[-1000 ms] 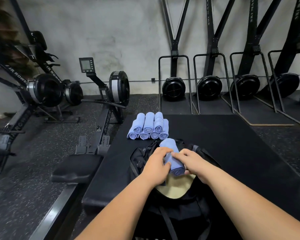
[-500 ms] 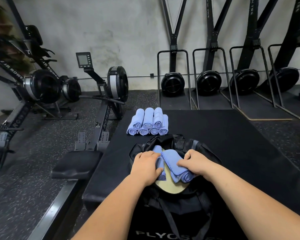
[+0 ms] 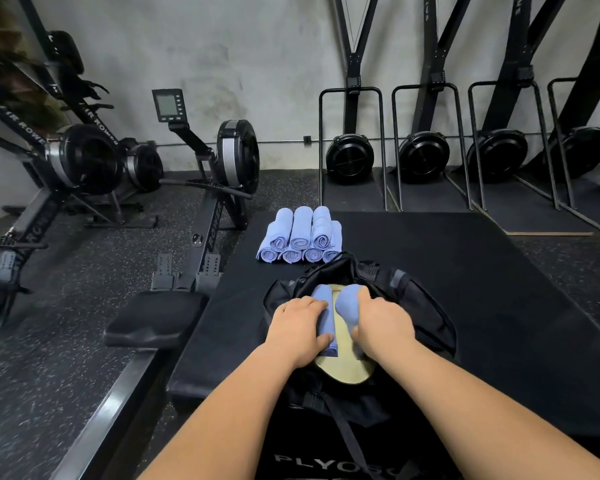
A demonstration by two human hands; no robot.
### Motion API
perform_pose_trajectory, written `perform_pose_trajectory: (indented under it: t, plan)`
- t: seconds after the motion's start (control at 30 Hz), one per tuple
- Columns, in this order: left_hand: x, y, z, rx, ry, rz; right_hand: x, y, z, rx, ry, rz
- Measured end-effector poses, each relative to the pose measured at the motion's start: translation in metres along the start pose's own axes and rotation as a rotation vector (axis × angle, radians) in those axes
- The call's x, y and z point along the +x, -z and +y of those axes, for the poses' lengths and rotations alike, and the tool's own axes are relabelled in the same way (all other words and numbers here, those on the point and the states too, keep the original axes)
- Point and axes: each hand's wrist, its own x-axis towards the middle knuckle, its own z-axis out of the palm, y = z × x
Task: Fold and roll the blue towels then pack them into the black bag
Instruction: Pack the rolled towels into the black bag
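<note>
From the head camera, the black bag (image 3: 420, 299) lay open on a black padded platform (image 3: 465, 271), its mouth facing up and a pale tan base panel (image 3: 347, 372) showing inside. Both hands were down in the opening. The left hand (image 3: 298, 327) curled its fingers and thumb around one rolled blue towel (image 3: 321, 299), which lay lengthwise on the panel along the bag's left side. The right hand (image 3: 385, 322) gripped a second rolled towel (image 3: 349, 303) just beside the first, its far end raised a little and a strip of the panel showing between the two rolls.

Beyond the bag's far rim, a stack of rolled towels (image 3: 300, 237) sat on the platform in two layers, not yet packed. A rowing machine (image 3: 236, 157) stood to the left on the speckled floor.

The step in hand looked like packing: seating the first two rolls side by side on the bag's floor. The next move would call for pressing the right roll flat and snug against its neighbour, letting go of both, then reaching forward over the rim to the stack for another roll, without knocking the pile loose.
</note>
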Motion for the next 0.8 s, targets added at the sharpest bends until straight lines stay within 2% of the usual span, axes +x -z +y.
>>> perform_pose_trajectory:
  t: [0.27, 0.47, 0.63, 0.8]
  plan:
    - [-0.001, 0.003, -0.005, -0.035, 0.007, -0.034, 0.016, -0.015, 0.006, 0.489, 0.013, -0.183]
    - [0.0, 0.008, -0.002, -0.036, 0.011, -0.062, 0.017, -0.015, 0.002, 0.509, -0.055, -0.183]
    - [-0.001, 0.018, -0.006, -0.083, 0.012, -0.111, 0.016, -0.019, -0.003, 0.602, -0.021, -0.237]
    - [-0.002, 0.022, -0.009, -0.136, 0.027, -0.131, 0.014, -0.014, 0.015, 0.561, 0.057, -0.257]
